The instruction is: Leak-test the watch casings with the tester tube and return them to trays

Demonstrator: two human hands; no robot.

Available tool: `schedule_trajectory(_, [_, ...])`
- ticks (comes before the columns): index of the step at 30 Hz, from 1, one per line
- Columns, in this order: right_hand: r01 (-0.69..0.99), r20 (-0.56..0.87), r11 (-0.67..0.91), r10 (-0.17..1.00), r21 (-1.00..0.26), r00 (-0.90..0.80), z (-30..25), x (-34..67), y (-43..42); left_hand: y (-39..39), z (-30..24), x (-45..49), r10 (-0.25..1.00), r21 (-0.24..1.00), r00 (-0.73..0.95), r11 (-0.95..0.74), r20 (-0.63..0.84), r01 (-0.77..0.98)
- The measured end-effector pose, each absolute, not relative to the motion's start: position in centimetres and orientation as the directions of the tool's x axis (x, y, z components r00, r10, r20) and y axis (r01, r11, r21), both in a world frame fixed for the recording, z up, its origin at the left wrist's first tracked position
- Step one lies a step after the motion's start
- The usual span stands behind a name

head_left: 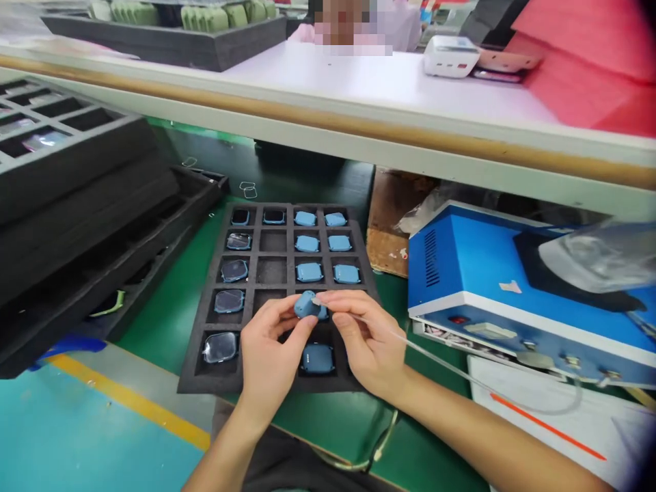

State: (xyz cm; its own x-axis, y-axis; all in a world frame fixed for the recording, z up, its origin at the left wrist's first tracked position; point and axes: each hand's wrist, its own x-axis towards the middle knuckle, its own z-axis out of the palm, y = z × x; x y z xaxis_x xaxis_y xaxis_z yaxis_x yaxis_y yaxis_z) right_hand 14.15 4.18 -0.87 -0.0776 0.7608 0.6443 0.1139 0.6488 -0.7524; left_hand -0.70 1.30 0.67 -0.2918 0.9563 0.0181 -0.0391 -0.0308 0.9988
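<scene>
My left hand [271,352] pinches a small blue rounded-square case [306,305] between thumb and fingers, just above a black foam tray [271,240]. My right hand [370,342] pinches a thin clear tube [430,357], with its tip against the blue case. The tray's pockets hold several similar blue cases [307,243], and several clear square pieces [220,348] sit in its left columns. Another blue case [318,358] lies in a pocket just below my hands. Some pockets are bare.
The tube trails right, past a blue benchtop machine [492,273]. Stacked black foam trays [76,198] rise at the left on a green mat [154,328]. A white shelf [328,102] spans overhead, and a person [404,27] sits beyond it.
</scene>
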Motion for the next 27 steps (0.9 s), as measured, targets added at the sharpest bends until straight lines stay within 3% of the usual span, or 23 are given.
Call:
schedule_trajectory(9, [0.068,0.588,0.593,0.805,-0.803,-0.074,-0.62,14.22,4.19,1.44,0.6,-0.82,0.952,0.996,-0.292,-0.09,0.095,0.028])
schedule_trajectory(27, [0.076,0.582,0.585,0.811,-0.808,-0.051,-0.57,14.04,4.26,1.41,0.57,-0.86,0.956,0.996,-0.28,-0.08,0.091,0.051])
